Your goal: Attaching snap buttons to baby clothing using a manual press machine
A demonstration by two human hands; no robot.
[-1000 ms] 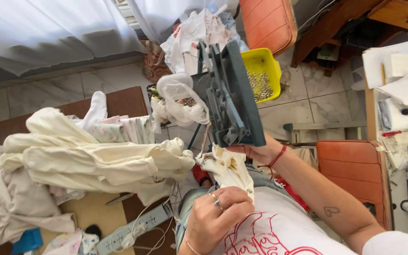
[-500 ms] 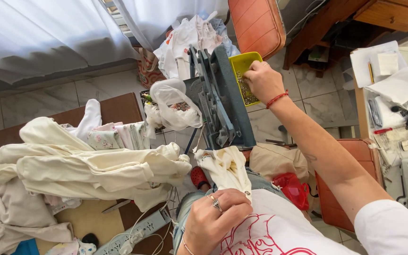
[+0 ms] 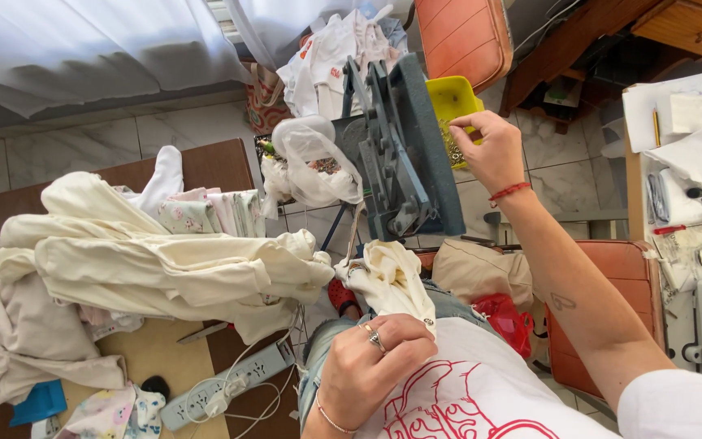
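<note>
Cream garment bunched in the left hand, fist closed tight around the cloth low in the view, rings on two fingers, a thin bracelet at the wrist. Draped from the fist up toward the foot of the grey-green press machine, its top edge lying just beneath the press's lower parts; touching the metal or not, cannot tell. Resting over the lap, on blue jeans and beside the white shirt with red print.

Right hand raised and stretched out to the yellow tray behind the press, thumb and forefinger pinched together at the tray's near edge. Anything small held between the fingertips: too tiny to make out. Red string bracelet at that wrist, small tattoo on the forearm.

Off to the left, a heap of folded cream clothes piled on a brown table, with patterned pieces stacked behind. Clear plastic bag slumped just left of the press. Grey power strip with a white cord lying at the table's near edge. Orange chair under the right forearm, a red bag tucked by the knee, tiled floor beyond.
</note>
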